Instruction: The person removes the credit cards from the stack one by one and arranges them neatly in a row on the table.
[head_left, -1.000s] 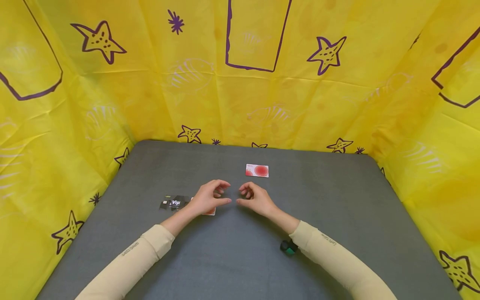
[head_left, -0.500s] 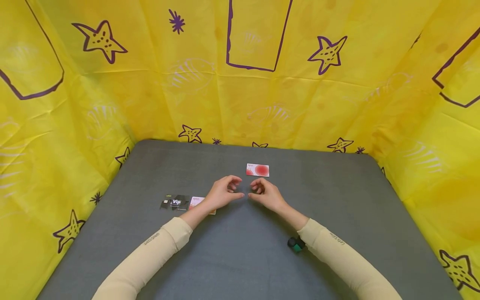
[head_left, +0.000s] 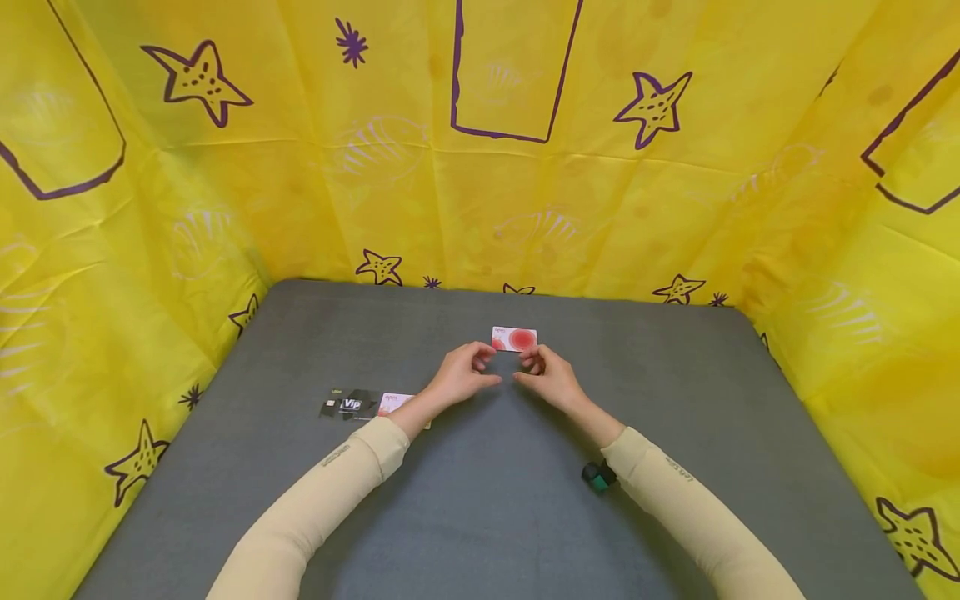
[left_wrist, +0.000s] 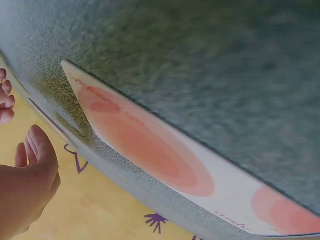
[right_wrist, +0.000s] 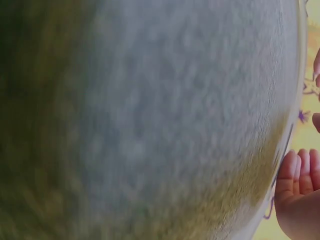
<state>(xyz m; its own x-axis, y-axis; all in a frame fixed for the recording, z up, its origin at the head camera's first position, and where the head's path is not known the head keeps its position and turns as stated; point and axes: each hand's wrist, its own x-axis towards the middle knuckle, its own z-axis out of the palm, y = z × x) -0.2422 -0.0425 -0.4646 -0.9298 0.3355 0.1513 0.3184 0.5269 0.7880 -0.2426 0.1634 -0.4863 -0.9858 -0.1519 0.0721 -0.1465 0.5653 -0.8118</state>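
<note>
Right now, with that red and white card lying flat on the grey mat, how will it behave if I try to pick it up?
The red and white card looks thin and stiff, probably light. Flat on the grey mat, it may need sliding or an edge pried up.

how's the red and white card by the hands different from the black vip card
The red-and-white card lies alone, farther back on the grey table, with both hands' fingertips at its near edge. The black VIP card lies nearer, to the left, with another pale card against its right end. Both lie flat.

White card (head_left: pixel 514 339) with red circles; grey table (head_left: pixel 465 500); yellow star-patterned cloth (head_left: pixel 300 167).
</note>
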